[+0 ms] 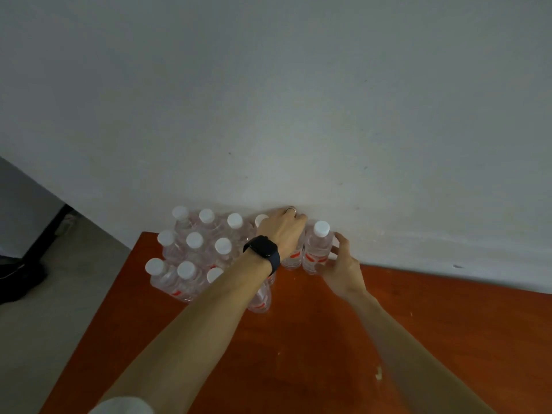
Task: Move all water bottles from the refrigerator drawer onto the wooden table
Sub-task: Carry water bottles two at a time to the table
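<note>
Water bottles (197, 252) stand upright in a tight cluster on the wooden table (328, 339), left of centre in the frame, against the white wall (268, 100). Your left hand (283, 231), smartwatch (263, 249) on its wrist, is closed over the top of one bottle (292, 258). Just right of it, your right hand (343, 270) wraps the white-capped bottle (318, 249) nearest the wall.

Clear plastic bottles on a glossy wooden table against a matt wall.
The water bottles (317, 249) are transparent plastic with smooth white caps; the reddish wooden table (328, 339) has a polished, slightly chipped finish; the painted wall (298, 100), upper frame, looks matt and faintly scuffed.
</note>
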Available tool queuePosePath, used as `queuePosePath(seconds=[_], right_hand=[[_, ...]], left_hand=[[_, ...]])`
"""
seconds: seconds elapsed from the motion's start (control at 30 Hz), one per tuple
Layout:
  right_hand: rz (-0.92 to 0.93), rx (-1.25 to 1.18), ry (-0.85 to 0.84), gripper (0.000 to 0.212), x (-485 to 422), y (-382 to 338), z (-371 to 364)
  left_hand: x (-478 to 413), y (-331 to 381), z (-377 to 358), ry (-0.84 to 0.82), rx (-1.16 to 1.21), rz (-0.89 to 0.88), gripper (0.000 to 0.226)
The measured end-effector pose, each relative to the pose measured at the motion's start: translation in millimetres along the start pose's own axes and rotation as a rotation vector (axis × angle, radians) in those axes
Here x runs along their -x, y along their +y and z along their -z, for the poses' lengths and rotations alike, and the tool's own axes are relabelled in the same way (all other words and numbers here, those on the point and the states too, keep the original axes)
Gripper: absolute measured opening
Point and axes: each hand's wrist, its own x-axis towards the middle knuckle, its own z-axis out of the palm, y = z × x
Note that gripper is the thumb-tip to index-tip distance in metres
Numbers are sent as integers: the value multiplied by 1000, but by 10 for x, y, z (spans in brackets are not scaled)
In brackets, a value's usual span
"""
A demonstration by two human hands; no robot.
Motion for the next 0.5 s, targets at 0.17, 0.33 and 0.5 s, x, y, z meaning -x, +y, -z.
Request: queuePosePath(seconds=[0.17,0.33,0.5], right_hand=[[-69,40,-102,75,299,18,186],[-38,36,-13,43,854,-4,465],[-11,19,117,21,1811,120,877]], left_hand=[[143,49,48,-7,-16,-47,30],[481,302,207,77,-41,-51,37],[1044,874,273,29,168,-161,36]])
